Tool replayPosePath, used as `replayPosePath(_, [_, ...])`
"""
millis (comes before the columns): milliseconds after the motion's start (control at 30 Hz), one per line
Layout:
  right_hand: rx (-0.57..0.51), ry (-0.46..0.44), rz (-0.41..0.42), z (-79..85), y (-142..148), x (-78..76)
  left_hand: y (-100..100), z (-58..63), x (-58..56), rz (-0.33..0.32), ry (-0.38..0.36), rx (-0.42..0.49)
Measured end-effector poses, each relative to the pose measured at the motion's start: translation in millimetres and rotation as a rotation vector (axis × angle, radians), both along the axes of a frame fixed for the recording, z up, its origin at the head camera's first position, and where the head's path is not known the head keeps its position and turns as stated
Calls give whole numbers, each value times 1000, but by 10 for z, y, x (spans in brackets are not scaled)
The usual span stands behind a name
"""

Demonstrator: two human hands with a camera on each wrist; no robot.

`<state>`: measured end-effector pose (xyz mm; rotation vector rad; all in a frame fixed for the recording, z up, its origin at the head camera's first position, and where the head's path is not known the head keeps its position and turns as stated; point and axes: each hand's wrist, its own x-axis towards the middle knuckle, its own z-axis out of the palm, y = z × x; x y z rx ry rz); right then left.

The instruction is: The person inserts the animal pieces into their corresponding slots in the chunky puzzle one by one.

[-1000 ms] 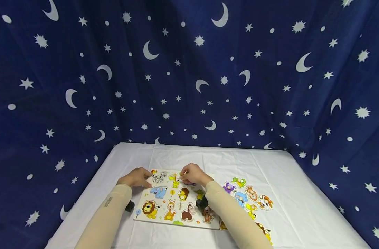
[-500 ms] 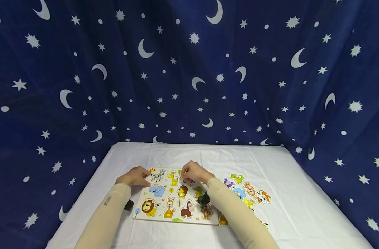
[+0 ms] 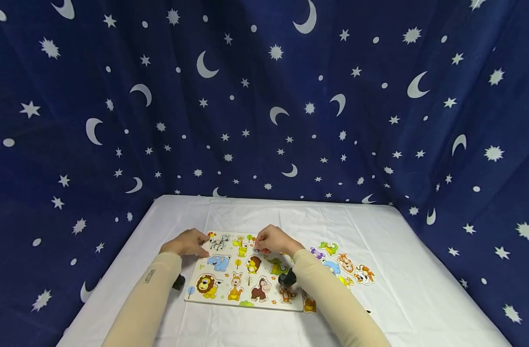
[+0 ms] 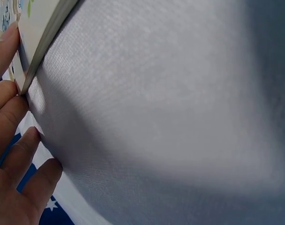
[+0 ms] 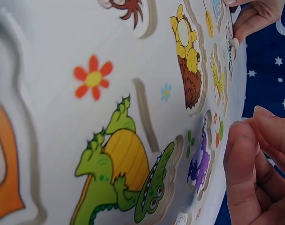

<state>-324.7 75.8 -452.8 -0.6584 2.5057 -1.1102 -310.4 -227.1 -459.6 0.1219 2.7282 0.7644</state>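
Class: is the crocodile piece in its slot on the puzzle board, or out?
In. The crocodile lies flush inside its cut-out on the board, in the right wrist view.

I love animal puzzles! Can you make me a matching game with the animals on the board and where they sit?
Things:
1. zebra
2. lion
3. blue elephant
4. monkey

Places:
A. near left corner of the board
B. far left corner, by the left hand
C. near row, right of the middle
D. left column, middle row

Pairs: 1-B, 2-A, 3-D, 4-C
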Motion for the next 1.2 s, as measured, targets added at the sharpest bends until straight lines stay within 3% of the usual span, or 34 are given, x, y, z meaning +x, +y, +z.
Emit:
replayPosePath(533, [13,10,-7,-29,226,36,9,-43,-16,18,-15,-1])
replayPosePath(667, [18,9,-1,-47,312,50,18,-24,-19,18,-3,-33])
replayPosePath(1200, [45,5,4,-29,520,82,55,27,-2,32,-28,-10])
